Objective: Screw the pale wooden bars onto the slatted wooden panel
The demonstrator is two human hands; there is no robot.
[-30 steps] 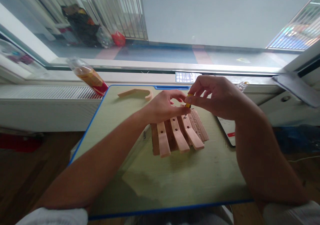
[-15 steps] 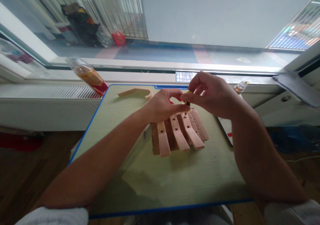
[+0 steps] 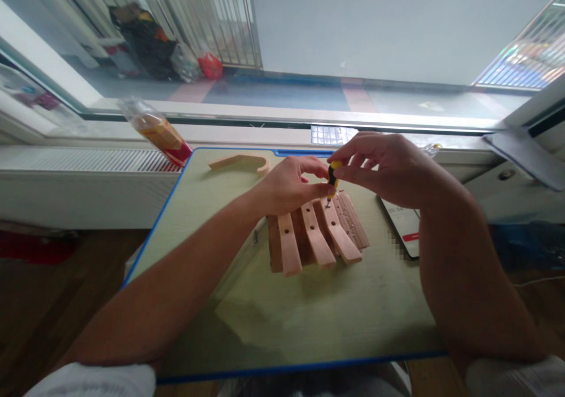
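Note:
A short yellow-and-black screwdriver [image 3: 332, 174] stands nearly upright over the rightmost of three pale wooden hooks [image 3: 345, 247]. Its tip meets a screw [image 3: 328, 204] in that hook's upper hole. With thumb and fingertips, my right hand [image 3: 388, 164] grips the top of the yellow handle. My left hand [image 3: 289, 186] pinches the tool lower down, near the shaft, and hides the upper ends of the other hooks. Beneath the hooks lies a brown corrugated board [image 3: 355, 229] with several small screws on its right part.
A loose curved wooden hook [image 3: 241, 162] lies at the table's back left. One screw [image 3: 255, 236] rests left of the board. At right is a phone-like device [image 3: 410, 244], partly behind my right arm. A bottle [image 3: 161, 135] leans beyond the table's left corner, by the window.
My right hand has shifted slightly right and its fingers have loosened around the handle, so more of the screwdriver shows. My left hand and the hooks have stayed in place.

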